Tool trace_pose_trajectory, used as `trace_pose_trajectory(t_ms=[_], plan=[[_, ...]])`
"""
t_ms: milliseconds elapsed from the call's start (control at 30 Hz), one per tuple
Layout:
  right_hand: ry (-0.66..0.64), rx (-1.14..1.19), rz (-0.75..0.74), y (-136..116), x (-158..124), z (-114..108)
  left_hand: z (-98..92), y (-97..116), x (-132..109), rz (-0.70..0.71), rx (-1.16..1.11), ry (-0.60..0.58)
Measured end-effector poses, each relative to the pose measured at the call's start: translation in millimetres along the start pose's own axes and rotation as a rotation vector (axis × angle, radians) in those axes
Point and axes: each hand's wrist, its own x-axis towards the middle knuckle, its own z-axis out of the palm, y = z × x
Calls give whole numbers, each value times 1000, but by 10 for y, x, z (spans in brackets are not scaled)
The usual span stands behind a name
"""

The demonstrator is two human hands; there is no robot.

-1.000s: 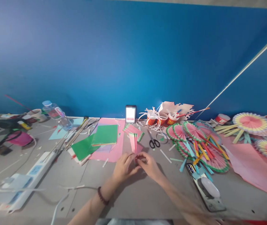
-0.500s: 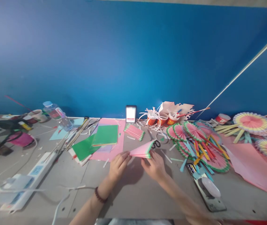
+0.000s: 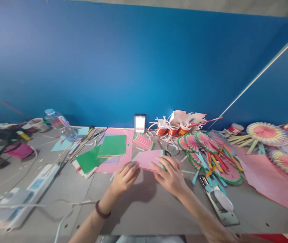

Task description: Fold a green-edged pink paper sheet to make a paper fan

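Note:
A pink folded paper point(image 3: 148, 158) with a green edge on its right side is held above the table. My left hand point(image 3: 125, 177) pinches its lower left corner between thumb and fingers. At the right side, my right hand point(image 3: 170, 175) has its fingers lying over the front of the paper near the green edge, and its thumb is hidden. Behind the paper lies a pleated pink strip point(image 3: 144, 142) with green and white stripes. Black-handled scissors point(image 3: 168, 153) are partly covered by the paper and my right hand.
Green paper sheets point(image 3: 113, 145) lie on a pink sheet to the left. Watermelon-patterned paper fans point(image 3: 204, 140) and coloured sticks are heaped on the right, near a phone point(image 3: 228, 216). A power strip point(image 3: 30, 195), a bottle point(image 3: 68, 130) and paper cups point(image 3: 184, 128) also stand about.
The paper has turned so that its broad pink face shows, where its pleated edge showed before. My right hand has shifted upward over the paper's right side, with its fingers more spread.

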Motion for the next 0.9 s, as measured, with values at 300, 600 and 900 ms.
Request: trace_pose_trajectory(t_ms=[300, 600, 900], plan=[[92, 112, -52, 21, -19, 18, -100, -80, 91, 34, 35, -2], [22, -6, 322, 457, -419, 252, -189, -222, 128, -232, 45, 48], [-245, -89, 580, 641, -686, 447, -152, -203, 426, -683, -523, 49]])
